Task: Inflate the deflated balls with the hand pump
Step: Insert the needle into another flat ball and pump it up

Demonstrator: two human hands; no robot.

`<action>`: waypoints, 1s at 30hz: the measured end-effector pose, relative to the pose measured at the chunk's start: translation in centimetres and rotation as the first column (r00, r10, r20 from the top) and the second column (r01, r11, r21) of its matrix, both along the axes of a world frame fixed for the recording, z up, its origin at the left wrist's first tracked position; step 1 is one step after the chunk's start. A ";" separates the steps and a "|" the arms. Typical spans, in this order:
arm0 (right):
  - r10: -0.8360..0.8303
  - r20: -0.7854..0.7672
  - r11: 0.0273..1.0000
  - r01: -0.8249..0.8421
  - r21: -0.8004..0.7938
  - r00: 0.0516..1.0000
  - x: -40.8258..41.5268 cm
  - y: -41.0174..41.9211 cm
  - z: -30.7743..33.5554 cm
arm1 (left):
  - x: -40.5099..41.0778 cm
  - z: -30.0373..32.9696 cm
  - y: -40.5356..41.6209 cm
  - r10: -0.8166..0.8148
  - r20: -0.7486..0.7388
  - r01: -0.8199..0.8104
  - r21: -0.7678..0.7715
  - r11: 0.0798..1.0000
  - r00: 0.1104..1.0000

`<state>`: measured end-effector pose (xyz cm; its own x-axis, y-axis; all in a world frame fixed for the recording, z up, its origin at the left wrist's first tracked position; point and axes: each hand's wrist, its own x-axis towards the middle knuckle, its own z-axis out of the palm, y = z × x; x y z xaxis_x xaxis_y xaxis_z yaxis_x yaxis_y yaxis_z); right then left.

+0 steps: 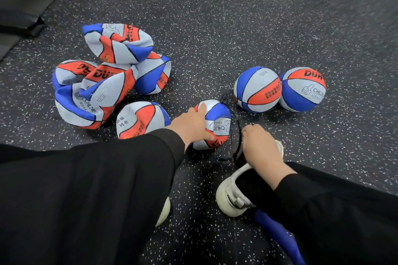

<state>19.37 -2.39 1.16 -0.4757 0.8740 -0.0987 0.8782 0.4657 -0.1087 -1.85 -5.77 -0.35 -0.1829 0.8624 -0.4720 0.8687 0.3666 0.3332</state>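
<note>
My left hand (191, 125) holds a red, white and blue ball (219, 122) on the floor, thumb and fingers spread round its side. A black hose (238, 129) curves from the ball's top down to my right hand (260, 146). That hand grips a black part of the pump just above my white shoe (232, 191). The pump's blue barrel (277, 234) runs out under my right sleeve. Two round, full balls (258, 89) (303, 89) sit at the right. Several crumpled flat balls (92, 92) lie heaped at the left, one on top (118, 43).
Another ball (140, 119), mostly round, lies just left of my left arm. The floor is dark speckled rubber. A black mat edge (21, 6) runs along the upper left. My other shoe (163, 211) shows under the left sleeve.
</note>
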 end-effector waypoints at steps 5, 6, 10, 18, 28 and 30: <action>0.017 -0.111 0.996 -0.007 0.093 0.994 -0.2 3.3 7.2 | -0.2 0.2 0.2 0.010 0.014 -0.010 -0.016 1.000 1.000; 0.012 -0.145 0.993 0.005 0.114 0.989 -0.7 3.7 8.4 | -0.2 0.2 0.3 0.013 0.017 -0.012 -0.023 1.000 1.000; -0.056 -0.250 0.974 0.108 0.197 0.967 -1.0 3.7 8.8 | 0.0 0.3 0.3 0.012 0.006 -0.012 -0.013 1.000 1.000; -0.018 -0.051 0.976 0.028 0.216 0.999 -0.9 -2.6 1.5 | -0.1 0.3 0.4 0.007 0.029 -0.007 -0.005 1.000 1.000; -0.033 -0.122 0.999 0.033 -0.002 0.992 0.0 0.9 3.8 | -0.2 -0.1 0.1 0.009 0.017 -0.009 0.007 1.000 1.000; -0.054 -0.211 0.995 0.070 0.067 0.976 -0.3 2.6 7.3 | -0.1 0.1 0.2 0.014 0.015 -0.014 -0.003 1.000 1.000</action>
<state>19.05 0.16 8.44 -0.4236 0.9037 0.0621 0.8673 0.4244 -0.2601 -1.98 -5.57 -0.28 -0.1882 0.8584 -0.4772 0.8584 0.3798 0.3447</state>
